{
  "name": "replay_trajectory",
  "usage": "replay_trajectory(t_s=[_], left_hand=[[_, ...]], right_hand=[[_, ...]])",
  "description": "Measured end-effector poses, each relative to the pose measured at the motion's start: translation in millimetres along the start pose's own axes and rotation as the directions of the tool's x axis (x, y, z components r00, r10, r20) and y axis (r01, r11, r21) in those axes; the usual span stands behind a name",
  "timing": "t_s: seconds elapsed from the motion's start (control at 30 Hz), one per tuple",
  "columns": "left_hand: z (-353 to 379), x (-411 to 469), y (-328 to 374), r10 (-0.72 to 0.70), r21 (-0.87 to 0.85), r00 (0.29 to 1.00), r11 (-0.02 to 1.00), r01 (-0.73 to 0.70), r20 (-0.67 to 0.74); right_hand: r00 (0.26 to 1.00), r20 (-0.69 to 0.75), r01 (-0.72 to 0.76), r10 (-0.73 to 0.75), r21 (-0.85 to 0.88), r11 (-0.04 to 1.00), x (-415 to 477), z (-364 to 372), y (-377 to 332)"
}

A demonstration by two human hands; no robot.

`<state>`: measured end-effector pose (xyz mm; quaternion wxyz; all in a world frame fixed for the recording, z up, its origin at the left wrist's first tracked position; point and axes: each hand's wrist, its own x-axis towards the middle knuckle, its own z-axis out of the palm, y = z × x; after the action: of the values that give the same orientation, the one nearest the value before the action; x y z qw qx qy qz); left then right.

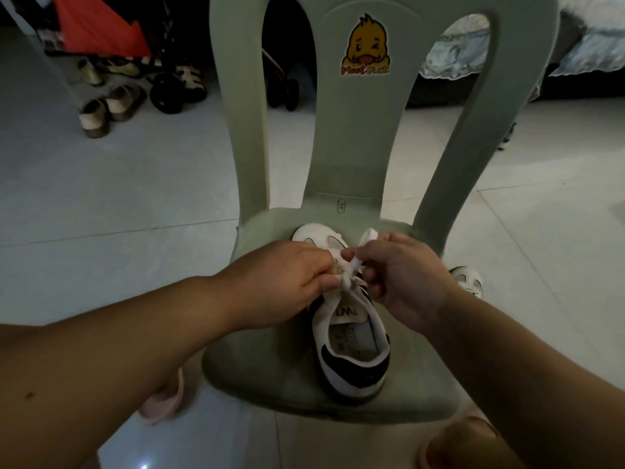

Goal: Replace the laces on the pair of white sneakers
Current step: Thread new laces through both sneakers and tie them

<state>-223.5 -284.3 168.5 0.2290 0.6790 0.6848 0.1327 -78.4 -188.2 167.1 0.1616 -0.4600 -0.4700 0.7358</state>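
Both hands work at one knot. The left hand (287, 275) and the right hand (406, 275) meet over the sneaker (351, 350). It lies on the seat of a green chair (270, 384), with its toe beyond the fingertips and its heel toward the person. The fingers of each hand are curled and pinch the white lace (348, 279). Between the two sets of fingertips the lace crosses in a knot, and a loop of it stands up just above the right fingers.

I judge that this shoe is already laced and the bow is now being tied. The next move, I think, calls for a steady pull of the hands apart, so that the knot tightens and the loop does not slip out.

A second sneaker (468, 282) stands on the floor just behind the right hand. I cannot tell whether it has its lace.
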Motion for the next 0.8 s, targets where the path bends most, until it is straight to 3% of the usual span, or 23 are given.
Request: replay_trajectory(t_s=[0.07, 0.23, 0.6, 0.7, 0.8], left_hand=[[0.8, -0.8, -1.8, -0.029, -0.002, 1.000, 1.000, 0.029, 0.003], [9.1, -6.6, -5.8, -0.101, -0.053, 0.992, 0.993, 0.105, 0.076], [23.0, -4.4, -21.0, -0.125, -0.042, 0.980, 0.990, 0.133, 0.153], [21.1, -5.9, -22.5, -0.158, -0.054, 0.982, 0.985, 0.164, 0.108], [19.2, -4.3, -13.4, -0.225, -0.209, 0.974, 0.952, 0.222, 0.009]], right_hand=[[1.000, 0.010, 0.006, -0.007, 0.040, 0.999, 0.7, -3.3, -0.9], [0.995, -0.094, 0.010, -0.023, -0.140, 0.990, 1.9, -13.7, 0.4], [0.955, -0.294, -0.060, 0.035, -0.079, 0.995, -1.4, -30.4, 7.5], [0.975, -0.210, -0.117, 0.077, -0.184, 0.976, -3.9, -36.1, 4.1], [0.991, -0.060, -0.131, 0.119, -0.273, 0.953, -7.1, -40.7, -0.2]])
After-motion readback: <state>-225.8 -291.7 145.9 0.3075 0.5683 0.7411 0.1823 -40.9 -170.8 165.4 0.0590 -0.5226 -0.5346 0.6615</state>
